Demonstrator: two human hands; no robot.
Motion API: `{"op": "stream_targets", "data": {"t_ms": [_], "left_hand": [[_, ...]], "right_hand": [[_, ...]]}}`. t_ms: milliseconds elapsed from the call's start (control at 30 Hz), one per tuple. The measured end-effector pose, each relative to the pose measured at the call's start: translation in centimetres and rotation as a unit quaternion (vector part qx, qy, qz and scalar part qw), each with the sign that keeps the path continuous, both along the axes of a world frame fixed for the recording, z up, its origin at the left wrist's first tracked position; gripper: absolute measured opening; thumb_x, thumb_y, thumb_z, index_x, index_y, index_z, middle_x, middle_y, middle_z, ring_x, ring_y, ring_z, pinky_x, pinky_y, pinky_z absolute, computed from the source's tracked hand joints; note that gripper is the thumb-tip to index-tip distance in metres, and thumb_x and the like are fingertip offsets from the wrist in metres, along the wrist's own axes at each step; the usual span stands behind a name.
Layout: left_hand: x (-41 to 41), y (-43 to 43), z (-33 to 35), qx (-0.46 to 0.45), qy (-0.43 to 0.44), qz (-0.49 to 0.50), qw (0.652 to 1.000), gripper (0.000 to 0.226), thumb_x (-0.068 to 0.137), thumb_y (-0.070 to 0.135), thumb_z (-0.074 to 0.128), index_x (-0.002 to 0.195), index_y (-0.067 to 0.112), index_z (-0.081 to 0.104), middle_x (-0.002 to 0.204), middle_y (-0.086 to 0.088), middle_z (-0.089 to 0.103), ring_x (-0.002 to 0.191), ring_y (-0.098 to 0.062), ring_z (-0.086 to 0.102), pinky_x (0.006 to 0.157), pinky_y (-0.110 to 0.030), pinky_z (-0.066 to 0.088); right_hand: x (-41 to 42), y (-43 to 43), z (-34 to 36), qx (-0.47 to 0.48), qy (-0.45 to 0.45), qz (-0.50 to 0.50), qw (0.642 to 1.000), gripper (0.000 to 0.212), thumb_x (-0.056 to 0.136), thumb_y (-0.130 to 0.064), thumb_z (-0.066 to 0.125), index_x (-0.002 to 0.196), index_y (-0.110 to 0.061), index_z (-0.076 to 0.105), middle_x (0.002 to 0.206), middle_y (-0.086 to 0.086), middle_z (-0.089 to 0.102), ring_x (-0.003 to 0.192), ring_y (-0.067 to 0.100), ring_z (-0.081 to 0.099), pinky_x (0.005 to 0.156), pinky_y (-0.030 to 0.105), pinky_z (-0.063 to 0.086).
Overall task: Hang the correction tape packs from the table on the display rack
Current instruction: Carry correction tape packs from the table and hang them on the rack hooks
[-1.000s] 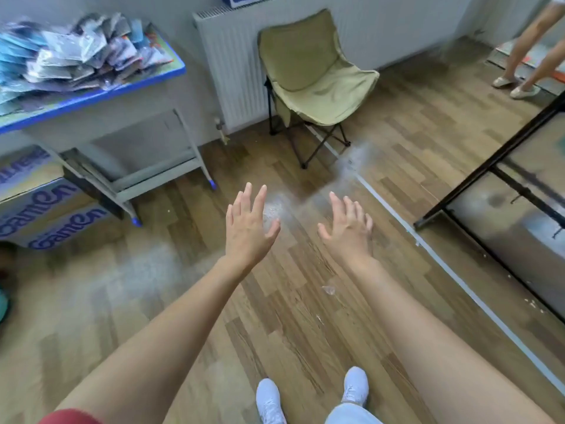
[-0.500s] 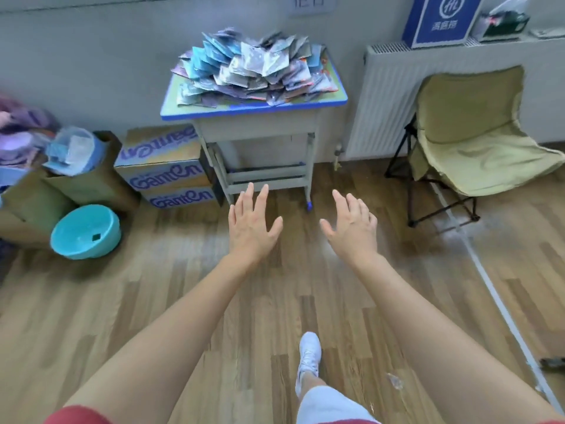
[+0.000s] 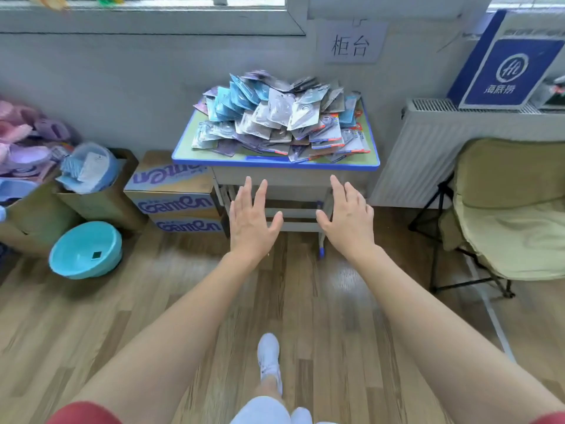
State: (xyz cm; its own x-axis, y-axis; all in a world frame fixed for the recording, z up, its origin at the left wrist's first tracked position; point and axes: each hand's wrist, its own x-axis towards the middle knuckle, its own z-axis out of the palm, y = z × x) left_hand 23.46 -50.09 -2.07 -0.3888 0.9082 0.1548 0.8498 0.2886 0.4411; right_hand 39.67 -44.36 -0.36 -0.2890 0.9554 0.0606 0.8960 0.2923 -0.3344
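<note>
Head view: both bare arms are stretched forward above the wooden floor (image 3: 321,301). The left hand (image 3: 250,221) and the right hand (image 3: 347,223) are held side by side, backs up, fingers straight and spread, with nothing gripped. The correction tape packs (image 3: 281,117) are heaped in a loose pile on the surface (image 3: 275,163), a small blue-rimmed desk set against the wall beyond the fingertips; they are touched by neither hand. Two stacked cardboard boxes (image 3: 174,194) are placed just left of the surface, and a turquoise basin (image 3: 85,250) is seen on the floor further left. A radiator (image 3: 428,154) and a folding chair (image 3: 513,215) are located to the right. A paper sign (image 3: 351,42) is fixed to the wall above the pile.
</note>
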Motion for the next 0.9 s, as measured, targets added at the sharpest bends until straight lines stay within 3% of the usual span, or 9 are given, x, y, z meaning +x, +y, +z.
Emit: {"op": "stream_targets", "data": {"t_ms": [633,900], "left_hand": [[-12.0,29.2,0.4,0.016,-0.036,-0.022,0.999,0.067,0.095,0.036,0.051,0.151,0.020,0.018,0.159,-0.005,0.010,0.146,-0.022,0.006,0.117,-0.038,0.007],[-13.3,38.0,-2.0,-0.042,-0.012,-0.028,0.999,0.068,0.095,0.035,0.051,0.151,0.022,0.015,0.159,-0.008,0.006,0.146,-0.024,0.004,0.118,-0.037,0.004]], "right_hand": [[-11.4,28.8,0.6,-0.049,0.019,-0.058,0.997,0.070,0.096,-0.038,0.049,0.152,-0.020,0.012,0.157,0.015,0.010,0.142,0.033,0.015,0.112,0.049,0.021],[-14.4,39.1,-0.5,-0.082,0.026,-0.052,0.995,0.070,0.096,-0.042,0.047,0.152,-0.021,0.011,0.159,0.014,0.005,0.144,0.034,0.010,0.113,0.049,0.015]]}}
